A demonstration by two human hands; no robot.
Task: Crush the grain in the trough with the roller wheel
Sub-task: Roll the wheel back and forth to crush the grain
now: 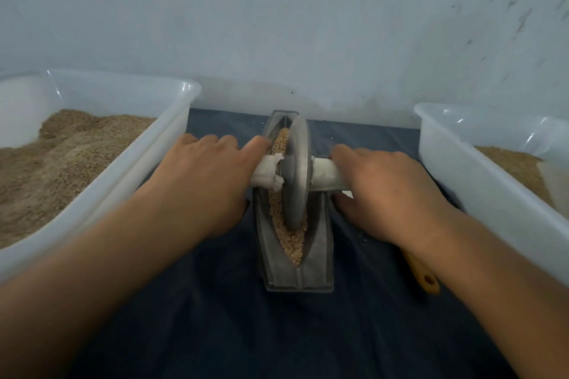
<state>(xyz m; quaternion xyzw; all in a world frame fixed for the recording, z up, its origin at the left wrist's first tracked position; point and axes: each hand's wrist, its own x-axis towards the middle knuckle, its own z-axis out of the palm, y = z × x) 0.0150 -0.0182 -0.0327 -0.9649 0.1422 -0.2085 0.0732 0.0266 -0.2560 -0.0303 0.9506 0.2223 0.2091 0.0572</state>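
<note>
From the head camera, a narrow metal trough point(295, 255) lies lengthwise on a dark blue cloth point(215, 317), pointing away from the person toward the pale wall point(277, 24). The grain point(291, 240) fills its boat-shaped groove from near end to far end. The roller wheel point(296, 172), a grey metal disc, stands upright on edge in the groove near the trough's middle, sunk into the grain, so its rim bears down on the kernels.

A pale axle handle point(326, 175) runs through the disc's hub and sticks out on both sides. The left hand point(200, 181) has its grip wrapped over the left stub, fingers curled on top; the right hand point(388, 191) has its grip closed around the right stub, thumb underneath. Holding both ends probably keeps the disc level and lets both arms press evenly while it rolls back and forth.

A white plastic tub point(172, 144) with brown grain sits just left of the trough, and another white tub point(462, 181) with a smaller amount sits to the right, likely supply and output. A yellow wooden handle point(423, 277) pokes out from under the right forearm; its tool end is hidden.
</note>
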